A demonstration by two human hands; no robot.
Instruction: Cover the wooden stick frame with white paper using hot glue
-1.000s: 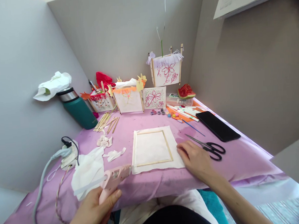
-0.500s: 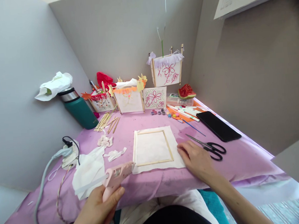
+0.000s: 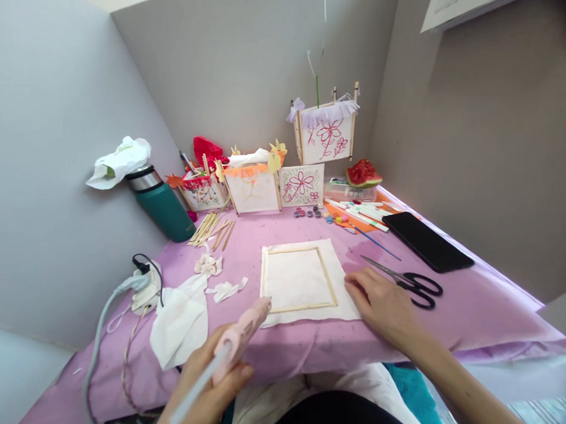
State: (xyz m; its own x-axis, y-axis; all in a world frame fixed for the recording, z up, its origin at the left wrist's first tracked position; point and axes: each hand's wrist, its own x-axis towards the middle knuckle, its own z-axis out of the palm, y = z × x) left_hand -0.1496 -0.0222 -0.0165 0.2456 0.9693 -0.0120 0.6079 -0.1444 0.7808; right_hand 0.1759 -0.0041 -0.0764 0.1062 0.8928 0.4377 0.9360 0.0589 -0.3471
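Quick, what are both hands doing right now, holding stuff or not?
Left hand: closed, holding the pink glue gun.
Right hand: loosely curled at the right edge of the white sheet; can't tell if it's pinching it.

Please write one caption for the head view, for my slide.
Left hand holds a pink glue gun near a stick frame on a white sheet; right hand at the sheet's edge.

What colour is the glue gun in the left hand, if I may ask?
The glue gun is pale pink, as the head view shows.
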